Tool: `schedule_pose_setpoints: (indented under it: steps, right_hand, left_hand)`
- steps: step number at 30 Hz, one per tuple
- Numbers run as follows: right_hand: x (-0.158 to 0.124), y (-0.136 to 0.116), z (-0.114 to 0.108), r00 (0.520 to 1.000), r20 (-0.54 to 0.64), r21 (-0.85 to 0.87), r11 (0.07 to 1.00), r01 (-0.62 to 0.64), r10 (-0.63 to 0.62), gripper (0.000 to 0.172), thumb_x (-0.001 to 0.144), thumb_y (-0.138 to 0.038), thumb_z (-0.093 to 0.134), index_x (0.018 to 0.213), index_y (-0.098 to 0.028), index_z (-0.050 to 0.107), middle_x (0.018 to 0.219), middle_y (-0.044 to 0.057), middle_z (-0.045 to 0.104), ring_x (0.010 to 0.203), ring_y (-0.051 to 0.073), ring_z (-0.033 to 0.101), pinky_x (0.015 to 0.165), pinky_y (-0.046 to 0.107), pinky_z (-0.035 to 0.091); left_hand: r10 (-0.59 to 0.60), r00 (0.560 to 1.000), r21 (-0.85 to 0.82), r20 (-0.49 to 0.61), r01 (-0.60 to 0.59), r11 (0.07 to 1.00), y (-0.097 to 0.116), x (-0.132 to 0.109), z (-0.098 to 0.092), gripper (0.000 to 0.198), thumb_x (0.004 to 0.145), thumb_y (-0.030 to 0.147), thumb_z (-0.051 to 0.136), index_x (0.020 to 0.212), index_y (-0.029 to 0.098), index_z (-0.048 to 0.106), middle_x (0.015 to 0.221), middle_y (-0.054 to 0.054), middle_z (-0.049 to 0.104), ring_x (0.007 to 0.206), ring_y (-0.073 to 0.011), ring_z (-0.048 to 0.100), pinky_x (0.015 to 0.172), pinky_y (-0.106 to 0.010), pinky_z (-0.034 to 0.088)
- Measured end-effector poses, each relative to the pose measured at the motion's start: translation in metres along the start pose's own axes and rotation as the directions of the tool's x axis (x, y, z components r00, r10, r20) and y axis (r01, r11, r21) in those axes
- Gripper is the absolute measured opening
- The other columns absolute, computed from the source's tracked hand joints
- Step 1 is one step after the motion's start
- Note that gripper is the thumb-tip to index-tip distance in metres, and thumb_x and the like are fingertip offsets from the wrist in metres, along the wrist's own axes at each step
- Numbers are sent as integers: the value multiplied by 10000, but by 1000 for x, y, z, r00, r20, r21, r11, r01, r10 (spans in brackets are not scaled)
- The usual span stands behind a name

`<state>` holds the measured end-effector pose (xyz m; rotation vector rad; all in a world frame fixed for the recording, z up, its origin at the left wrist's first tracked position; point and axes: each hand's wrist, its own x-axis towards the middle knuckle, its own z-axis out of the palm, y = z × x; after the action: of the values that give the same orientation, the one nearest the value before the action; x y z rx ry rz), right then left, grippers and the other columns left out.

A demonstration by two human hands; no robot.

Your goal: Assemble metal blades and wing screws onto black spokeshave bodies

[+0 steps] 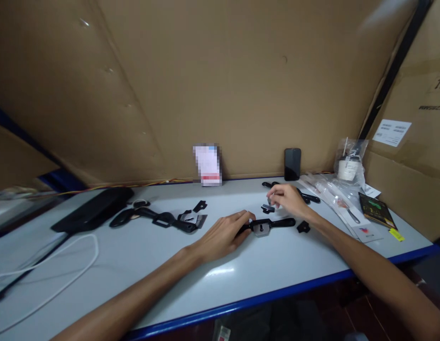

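Observation:
A black spokeshave (278,223) lies on the table in front of me, its silver blade (261,228) showing at the middle. My left hand (229,232) is closed around its left handle, which the fingers mostly cover. Beyond the right handle, my right hand (286,198) has its fingertips pinched together; a tiny greyish piece may be between them, too small to name. Just below those fingertips rests a small black clamp piece (267,209) with a metal edge. Another black clamp piece (304,227) sits right of the spokeshave, near my right forearm.
To the left lie a second spokeshave (164,219), loose blades (191,218) and a clamp piece (200,206). A black device (95,208) and white cable (88,258) are farther left. At the back stand a phone (292,164) and a bagged cup (348,168); plastic packaging (333,199) lies right.

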<state>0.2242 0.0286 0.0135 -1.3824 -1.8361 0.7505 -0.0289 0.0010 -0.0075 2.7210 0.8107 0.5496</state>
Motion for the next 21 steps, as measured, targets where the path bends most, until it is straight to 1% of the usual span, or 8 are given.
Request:
schedule_pose_setpoints:
  steps: [3,5,8,11,13,17,19,21]
  right_hand:
    - [2,1,-21,988,-152,-150,989,15,-38,193,892,-103,580,899,-183,756,842,51,774,792,188,703,716,270,507]
    - [2,2,-32,981,-186,-250,968,7,-56,185,868,-92,617,851,-195,769,867,61,784,843,213,704,759,292,489]
    - [1,2,-43,980,-190,-360,933,-15,-58,184,857,-92,638,842,-201,785,860,66,791,825,225,703,736,298,464]
    - [1,2,-49,980,-192,-437,899,-42,-48,180,862,-111,643,877,-203,797,883,70,794,832,226,704,720,289,449]
    - [1,5,-53,983,-180,-477,877,-59,-32,174,853,-112,655,864,-207,800,877,68,795,830,225,704,707,282,440]
    - [-3,12,-68,989,-143,-543,834,-96,20,154,791,-98,721,708,-217,773,789,68,776,807,232,698,649,269,410]
    - [-7,16,-78,991,-127,-566,818,-108,43,184,730,-84,780,613,-219,735,723,71,752,803,241,695,642,266,405]
    - [-9,17,-83,993,-108,-578,809,-108,56,223,685,-70,822,565,-217,707,665,67,725,788,247,692,649,269,405]
  left_hand:
    - [-8,1000,1,8,8,1000,1,0,-1,239,978,173,456,1206,232,500,1121,-79,689,883,-242,690,762,-372,530]
    - [-11,1000,2,15,11,1000,2,0,-2,241,977,175,448,1207,230,492,1135,-85,692,894,-245,690,761,-376,530]
    - [-10,1000,-4,13,11,1000,3,0,-3,245,975,179,439,1209,230,490,1132,-86,697,902,-247,690,761,-378,531]
    - [-3,1000,2,-5,3,1000,3,-1,-4,241,971,183,443,1201,226,503,1083,-78,706,836,-232,681,719,-358,520]
    - [10,1000,0,-12,-10,1000,2,-1,-4,222,970,181,442,1175,224,513,1060,-72,707,827,-227,681,713,-350,519]
    - [14,1000,-9,-22,-15,1000,0,-1,-3,210,970,195,450,1165,231,518,1087,-72,709,855,-233,700,726,-349,537]
    - [9,1000,-16,-24,-9,1000,-2,-2,-2,212,971,205,456,1171,236,520,1094,-71,711,857,-235,705,725,-348,543]
    - [8,1000,-20,-21,-8,1000,-2,-2,-2,212,974,209,456,1173,238,522,1095,-70,711,870,-238,708,734,-352,547]
